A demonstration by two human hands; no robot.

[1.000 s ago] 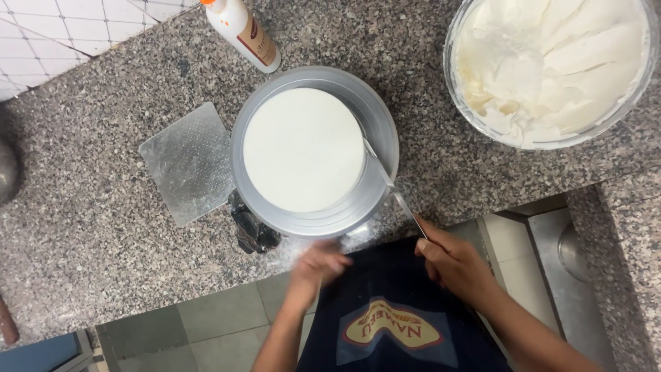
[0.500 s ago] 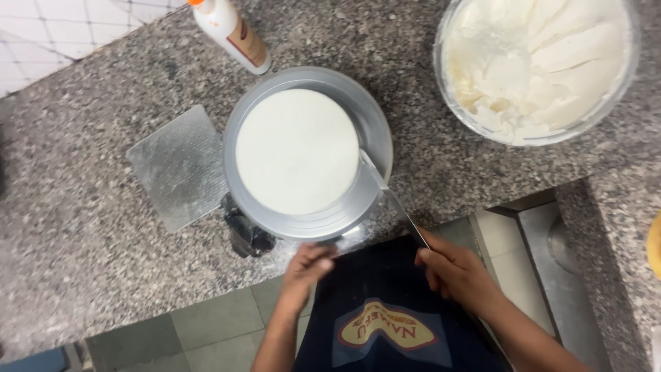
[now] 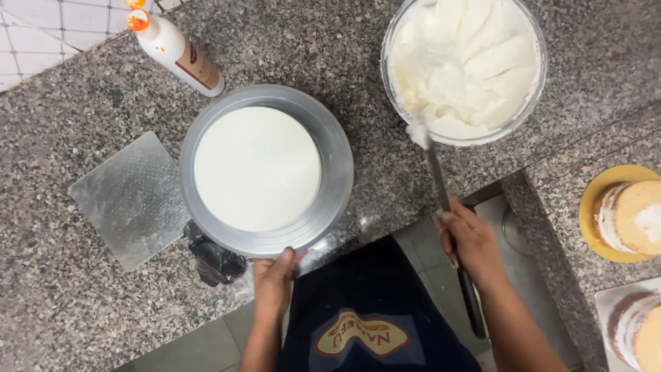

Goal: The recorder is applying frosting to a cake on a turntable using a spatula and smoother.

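Speckled granite surface [image 3: 82, 296] from the head cam: the left hand [image 3: 274, 279] pinches the near rim of the metal turntable [image 3: 337, 172], which carries a white frosted cake [image 3: 257, 167]. The right hand [image 3: 471, 244] is clamped on a long spatula [image 3: 437, 179], its tip touching the glass bowl of white cream [image 3: 465, 65]. An orange-capped bottle [image 3: 175, 52] lies behind the turntable.

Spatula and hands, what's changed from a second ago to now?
The right hand swung the spatula from the turntable rim over to the bowl of cream, where its tip now carries cream. The left hand settled on the turntable's near edge. The white disc, bottle and metal square stayed put.
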